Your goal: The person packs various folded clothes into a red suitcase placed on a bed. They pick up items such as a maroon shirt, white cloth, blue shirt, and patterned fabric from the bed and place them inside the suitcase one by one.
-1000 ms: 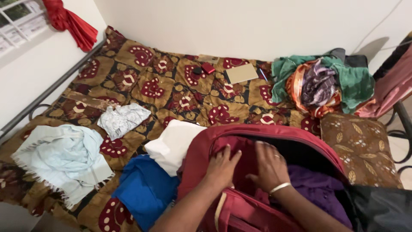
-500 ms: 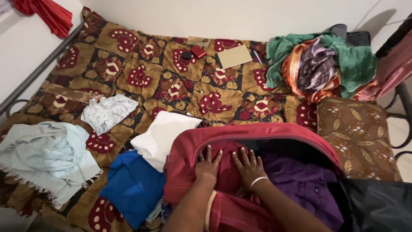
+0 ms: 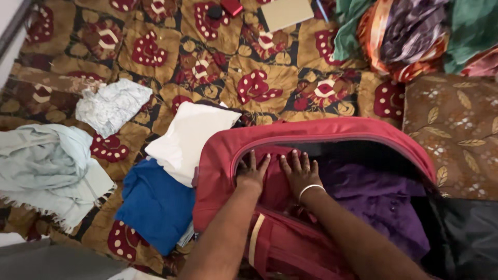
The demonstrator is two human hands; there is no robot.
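Half a second ago both hands already lay side by side inside the open bag; a second ago the right one was reaching further to the right and the left was angled in beside it. Since then they have drawn together and settled flat, and the view has tipped down and closer, so the wall and the red cloth at the far left have dropped out of sight. That reads as pressing down: the dark red garment (image 3: 274,181) now sits low in the left part of the red bag (image 3: 316,132), packed rather than loose.

The left hand (image 3: 252,171) is spread open, palm down, fingers pointing away, resting on that garment just inside the bag's left rim. The right hand (image 3: 300,172), with a pale bangle at the wrist, lies flat just beside it, also unclenched and grasping nothing. The garment is directly under both palms. Touching it on the right, still inside the bag, lies a purple garment (image 3: 381,199).

Outside the bag on the bed (image 3: 290,93), just left of it, lie a folded white cloth (image 3: 189,137) and a blue cloth (image 3: 155,205); further left are a pale blue towel (image 3: 46,173) and a crumpled light cloth (image 3: 111,106).
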